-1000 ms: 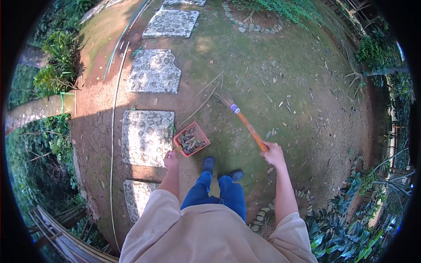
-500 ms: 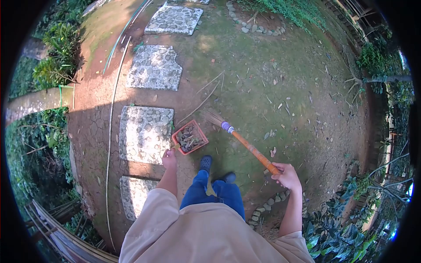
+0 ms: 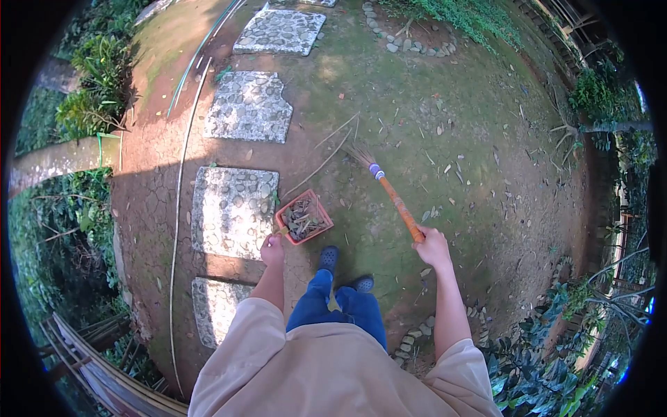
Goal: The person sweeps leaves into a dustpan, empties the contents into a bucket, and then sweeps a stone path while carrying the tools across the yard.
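My right hand [image 3: 433, 247] is wrapped round the orange handle of a stick broom [image 3: 397, 203], bound in purple and white near the bristles. Its thin brown bristles point away from me, close to the ground beside a long dry branch [image 3: 319, 169]. On the left, my left hand [image 3: 272, 249] grips the short yellowish handle of an orange-red dustpan [image 3: 329, 221]. Dry leaves [image 3: 303, 218] and bits of twig lie in the pan. The pan is just ahead of my feet, by the edge of a stone slab.
Pebbled stepping slabs [image 3: 236, 208] run in a row on the left, with a long pale pole [image 3: 182, 174] beside them. Scattered leaves [image 3: 455, 170] dot the mossy ground at right. Stones ring a shrub [image 3: 455, 17] ahead; another stone border [image 3: 415, 333] curves near my right side.
My right hand has moved forward and slightly left, carrying the broom's bristles farther away from me and to the right of the dustpan. The left hand and dustpan have barely shifted.
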`<state>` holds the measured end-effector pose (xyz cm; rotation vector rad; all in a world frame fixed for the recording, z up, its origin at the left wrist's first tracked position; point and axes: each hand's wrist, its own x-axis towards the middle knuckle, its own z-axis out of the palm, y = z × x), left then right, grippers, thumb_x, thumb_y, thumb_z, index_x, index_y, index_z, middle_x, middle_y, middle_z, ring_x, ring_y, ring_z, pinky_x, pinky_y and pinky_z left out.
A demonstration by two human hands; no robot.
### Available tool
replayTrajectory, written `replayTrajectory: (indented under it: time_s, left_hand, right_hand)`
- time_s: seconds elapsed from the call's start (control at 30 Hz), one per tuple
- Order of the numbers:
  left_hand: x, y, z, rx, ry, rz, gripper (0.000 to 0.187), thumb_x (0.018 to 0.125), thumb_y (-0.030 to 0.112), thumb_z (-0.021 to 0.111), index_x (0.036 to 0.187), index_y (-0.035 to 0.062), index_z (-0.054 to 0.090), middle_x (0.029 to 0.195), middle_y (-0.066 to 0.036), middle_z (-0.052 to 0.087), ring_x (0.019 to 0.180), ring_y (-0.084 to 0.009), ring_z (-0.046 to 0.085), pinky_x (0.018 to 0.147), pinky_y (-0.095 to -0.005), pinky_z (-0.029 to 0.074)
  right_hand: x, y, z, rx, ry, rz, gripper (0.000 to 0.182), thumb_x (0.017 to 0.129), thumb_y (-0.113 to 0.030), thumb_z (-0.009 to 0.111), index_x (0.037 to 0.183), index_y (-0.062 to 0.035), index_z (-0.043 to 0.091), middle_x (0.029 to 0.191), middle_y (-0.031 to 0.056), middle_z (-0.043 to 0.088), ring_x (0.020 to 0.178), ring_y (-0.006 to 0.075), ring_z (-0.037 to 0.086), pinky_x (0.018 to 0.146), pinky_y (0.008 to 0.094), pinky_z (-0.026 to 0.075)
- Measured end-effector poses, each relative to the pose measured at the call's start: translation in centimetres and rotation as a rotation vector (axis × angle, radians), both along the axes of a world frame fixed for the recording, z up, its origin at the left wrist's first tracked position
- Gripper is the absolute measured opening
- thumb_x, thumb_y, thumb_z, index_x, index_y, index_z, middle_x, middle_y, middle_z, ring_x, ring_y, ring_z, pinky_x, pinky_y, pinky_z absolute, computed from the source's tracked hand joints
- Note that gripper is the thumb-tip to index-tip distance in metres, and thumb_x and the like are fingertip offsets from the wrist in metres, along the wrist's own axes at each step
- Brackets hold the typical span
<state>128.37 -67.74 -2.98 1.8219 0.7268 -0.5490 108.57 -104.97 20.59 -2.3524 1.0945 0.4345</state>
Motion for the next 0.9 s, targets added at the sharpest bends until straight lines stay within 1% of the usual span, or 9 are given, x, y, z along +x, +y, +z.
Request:
replayTrajectory:
  time_s: [0.1,0.17,0.27,0.4,0.5,0.6,0.8,0.87,0.9]
  left_hand:
    - [-0.2,0.4,-3.2,0.010,-0.069,0.095,0.050,0.082,0.031,0.082,0.124,0.0085,0.069,0.090,-0.008,0.071,0.066,-0.0140,0.065,0.061,-0.0306,0.054]
    - [-0.3,0.5,-3.5,0.041,-0.064,0.067,0.050,0.082,0.031,0.082,0.125,0.0087,0.069,0.090,-0.008,0.071,0.066,-0.0139,0.065,0.061,-0.0305,0.054]
    - [-0.1,0.2,-2.4,0.075,-0.044,0.055,0.050,0.082,0.030,0.082,0.125,0.0095,0.069,0.090,-0.008,0.071,0.067,-0.0142,0.066,0.061,-0.0303,0.054]
    - [-0.4,-0.2,-1.7,0.096,-0.029,0.055,0.050,0.082,0.030,0.082,0.125,0.0094,0.069,0.091,-0.008,0.072,0.069,-0.0150,0.066,0.063,-0.0308,0.054]
    - [-0.3,0.0,-1.7,0.071,0.003,0.018,0.064,0.075,0.027,0.083,0.131,0.0027,0.063,0.103,-0.008,0.069,0.081,-0.0137,0.065,0.071,-0.0275,0.054]
    - [-0.7,0.1,-2.5,0.114,-0.035,0.049,0.054,0.080,0.035,0.081,0.125,0.0081,0.069,0.099,-0.010,0.073,0.082,-0.0185,0.069,0.076,-0.0336,0.055]
    - [-1.3,1.8,-3.1,0.192,-0.040,0.004,0.060,0.078,0.043,0.081,0.125,0.0070,0.070,0.109,-0.013,0.073,0.101,-0.0243,0.069,0.092,-0.0373,0.051]
    - [-1.9,2.1,-1.4,0.211,-0.034,0.025,0.060,0.078,0.043,0.081,0.124,0.0073,0.070,0.107,-0.013,0.074,0.099,-0.0244,0.069,0.090,-0.0367,0.052]
    - [-2.2,2.2,-0.9,0.221,-0.029,0.034,0.060,0.077,0.044,0.081,0.124,0.0074,0.070,0.106,-0.013,0.074,0.098,-0.0245,0.069,0.089,-0.0364,0.052]
  right_hand:
    - [-0.7,0.0,0.2,0.095,0.060,0.049,0.058,0.071,-0.015,0.075,0.129,-0.0095,0.066,0.099,0.0211,0.072,0.095,0.0378,0.070,0.089,0.0442,0.054]
    - [-1.4,0.1,2.9,0.213,0.084,0.015,0.058,0.071,-0.013,0.075,0.129,-0.0087,0.066,0.097,0.0209,0.073,0.094,0.0374,0.070,0.087,0.0434,0.055]
    - [-2.3,0.8,7.7,0.420,0.134,-0.229,0.058,0.071,-0.010,0.074,0.128,-0.0068,0.067,0.098,0.0204,0.074,0.092,0.0354,0.072,0.086,0.0409,0.055]
    - [-4.1,1.7,8.5,0.363,0.095,-0.172,0.057,0.069,-0.009,0.074,0.126,-0.0052,0.067,0.098,0.0193,0.074,0.091,0.0338,0.072,0.086,0.0396,0.055]
    - [-4.1,2.2,8.4,0.209,0.025,-0.035,0.056,0.069,-0.010,0.075,0.125,-0.0054,0.068,0.099,0.0199,0.074,0.092,0.0354,0.072,0.087,0.0411,0.055]
    - [-2.9,2.3,8.9,0.101,-0.002,0.037,0.055,0.069,-0.010,0.075,0.124,-0.0065,0.069,0.098,0.0210,0.073,0.094,0.0371,0.071,0.087,0.0430,0.054]
    - [-2.7,1.6,8.0,0.047,-0.023,0.011,0.054,0.069,-0.009,0.075,0.123,-0.0070,0.069,0.099,0.0222,0.072,0.096,0.0380,0.069,0.089,0.0430,0.054]
    - [-2.7,1.7,8.8,0.041,0.018,-0.009,0.058,0.068,-0.007,0.077,0.125,-0.0030,0.067,0.105,0.0237,0.071,0.100,0.0370,0.070,0.091,0.0398,0.054]
    - [-3.0,1.7,8.6,0.013,0.010,0.009,0.055,0.069,-0.008,0.075,0.124,-0.0051,0.068,0.102,0.0232,0.071,0.098,0.0382,0.069,0.090,0.0424,0.054]
